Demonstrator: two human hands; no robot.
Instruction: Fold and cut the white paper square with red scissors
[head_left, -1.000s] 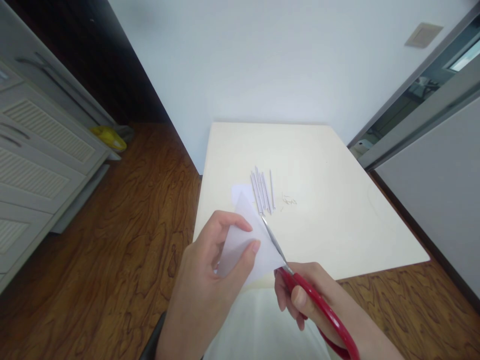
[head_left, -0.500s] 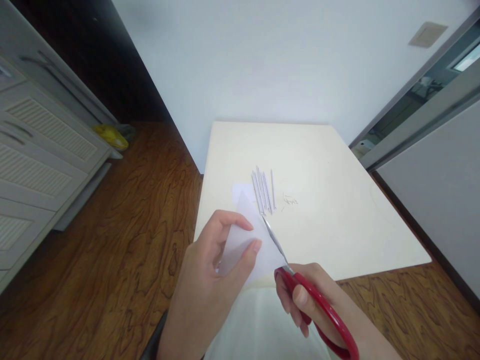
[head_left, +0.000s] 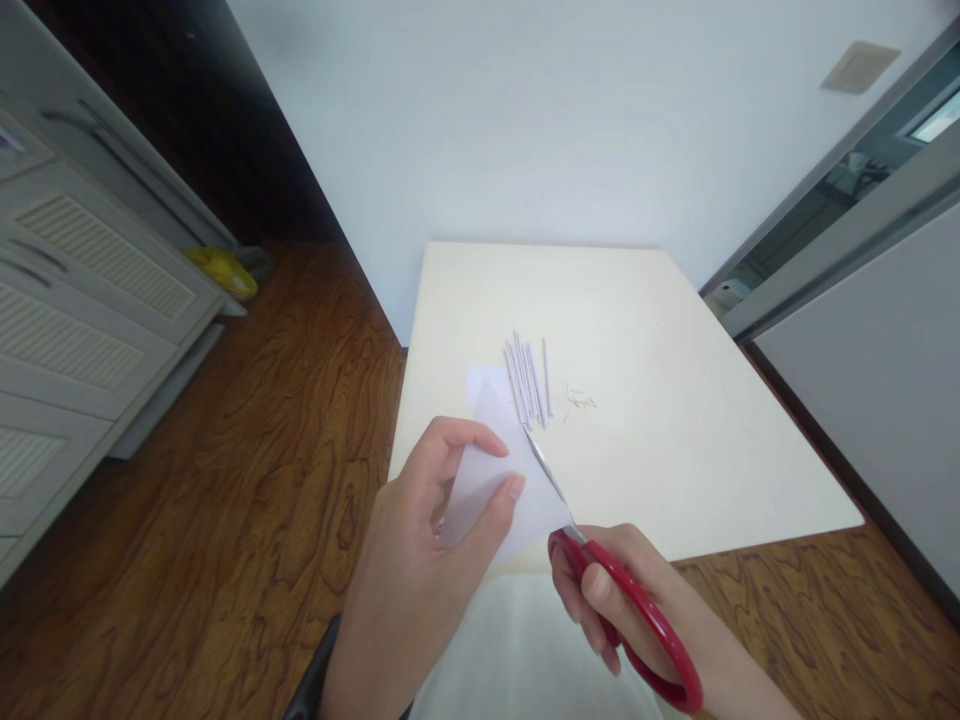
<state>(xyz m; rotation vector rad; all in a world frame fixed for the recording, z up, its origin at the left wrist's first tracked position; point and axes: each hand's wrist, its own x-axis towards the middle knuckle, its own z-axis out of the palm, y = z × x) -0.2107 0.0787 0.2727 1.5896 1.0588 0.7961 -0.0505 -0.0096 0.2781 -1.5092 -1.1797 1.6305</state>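
My left hand (head_left: pixel 420 560) pinches a white sheet of paper (head_left: pixel 517 480) between thumb and fingers, holding it up over the near edge of the cream table (head_left: pixel 675 420). My right hand (head_left: pixel 622 600) grips red-handled scissors (head_left: pixel 637 610). Their metal blades (head_left: pixel 546 475) lie closed along the paper's right edge, tips pointing away from me. Just beyond the blade tips, several thin white paper strips (head_left: pixel 529 380) lie side by side on the table, with a small white paper piece (head_left: pixel 484 380) to their left.
Tiny paper scraps (head_left: pixel 577 402) lie right of the strips. A white wall stands behind the table. Grey louvred cabinets (head_left: pixel 67 290) line the left over wood flooring, with a yellow object (head_left: pixel 221 272) at their foot. A sliding door frame (head_left: pixel 832 240) is at right.
The hands, paper and scissors have shifted up very slightly in view. The blades stay along the paper's right edge. The strips on the table have not moved.
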